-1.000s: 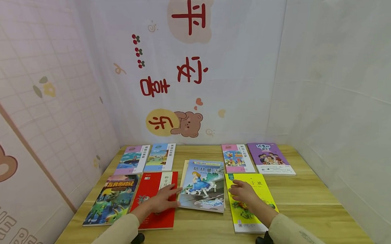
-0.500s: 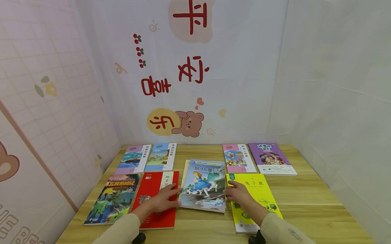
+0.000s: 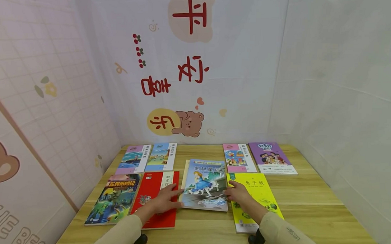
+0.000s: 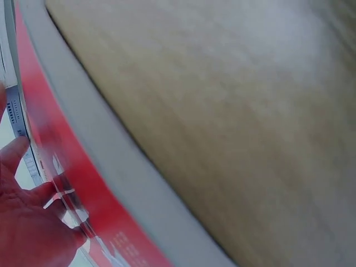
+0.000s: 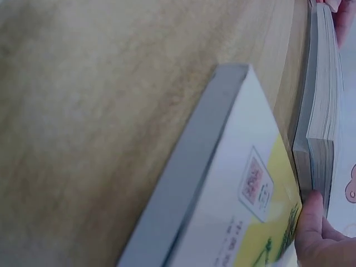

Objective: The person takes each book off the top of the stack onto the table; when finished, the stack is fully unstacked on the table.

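Observation:
A small stack of books lies mid-table, topped by a blue-grey storybook [image 3: 204, 187] with a girl in a blue dress. A cream edge of the book beneath shows along its left side. My left hand [image 3: 163, 201] reaches over a red book [image 3: 153, 221], its spread fingers at the stack's left edge. On the other side my right hand [image 3: 241, 196] lies over a yellow book [image 3: 258, 185] and touches the stack's right edge. The right wrist view shows fingertips [image 5: 312, 208] against the layered page edges [image 5: 318, 122]. Neither hand curls round a book.
A dinosaur-covered book [image 3: 113, 201] lies at the front left. Behind it are a pink-and-white book [image 3: 132, 161] and a blue one [image 3: 162, 158]. A pink book [image 3: 237, 159] and a purple book [image 3: 268, 155] lie at the back right, before the fabric wall [image 3: 242, 84].
My right hand has moved left from above the yellow book to the stack's right edge. The top storybook has turned and shifted slightly right. My left hand has stayed at the left edge.

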Available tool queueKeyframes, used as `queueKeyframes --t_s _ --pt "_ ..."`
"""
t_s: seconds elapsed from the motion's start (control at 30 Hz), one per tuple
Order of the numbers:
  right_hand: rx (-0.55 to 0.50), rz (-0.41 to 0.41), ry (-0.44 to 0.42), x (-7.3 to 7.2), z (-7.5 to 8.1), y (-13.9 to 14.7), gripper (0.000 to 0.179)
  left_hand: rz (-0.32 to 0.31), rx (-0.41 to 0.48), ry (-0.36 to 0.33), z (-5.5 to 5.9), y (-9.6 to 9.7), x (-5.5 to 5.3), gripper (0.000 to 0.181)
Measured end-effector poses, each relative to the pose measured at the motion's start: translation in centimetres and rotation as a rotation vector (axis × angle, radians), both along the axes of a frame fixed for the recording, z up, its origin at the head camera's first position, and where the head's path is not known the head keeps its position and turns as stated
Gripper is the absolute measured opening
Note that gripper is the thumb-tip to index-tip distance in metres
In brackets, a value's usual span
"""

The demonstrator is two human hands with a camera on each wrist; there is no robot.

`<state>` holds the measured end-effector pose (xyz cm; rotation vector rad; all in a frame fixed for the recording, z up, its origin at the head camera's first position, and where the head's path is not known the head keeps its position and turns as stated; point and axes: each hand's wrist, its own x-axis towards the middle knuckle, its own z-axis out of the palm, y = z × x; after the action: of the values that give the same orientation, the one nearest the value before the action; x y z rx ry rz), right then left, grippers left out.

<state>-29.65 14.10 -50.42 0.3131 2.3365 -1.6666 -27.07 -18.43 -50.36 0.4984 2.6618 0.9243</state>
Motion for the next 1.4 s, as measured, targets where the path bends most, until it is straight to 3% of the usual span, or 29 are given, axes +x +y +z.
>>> queueKeyframes --t_s 0.47,0.77,1.1,1.4 --pt "-0.055 -0.012 0.006 0.1 0.4 -0.2 0.070 0.035 -0.003 -0.019 0.0 0.2 0.4 0.064" --pt "-0.212 -0.033 0.025 -0.1 1.0 -0.1 0.067 0.030 -0.006 -0.017 0.2 0.2 0.5 0.063" --pt "-0.248 0.079 0.058 -0.4 1.1 -0.5 0.070 0.022 -0.007 -0.009 0.0 0.2 0.3 0.064" --pt "-0.286 0.085 0.026 -0.4 1.1 -0.5 0.071 0.020 -0.009 -0.005 -0.1 0.2 0.3 0.065"
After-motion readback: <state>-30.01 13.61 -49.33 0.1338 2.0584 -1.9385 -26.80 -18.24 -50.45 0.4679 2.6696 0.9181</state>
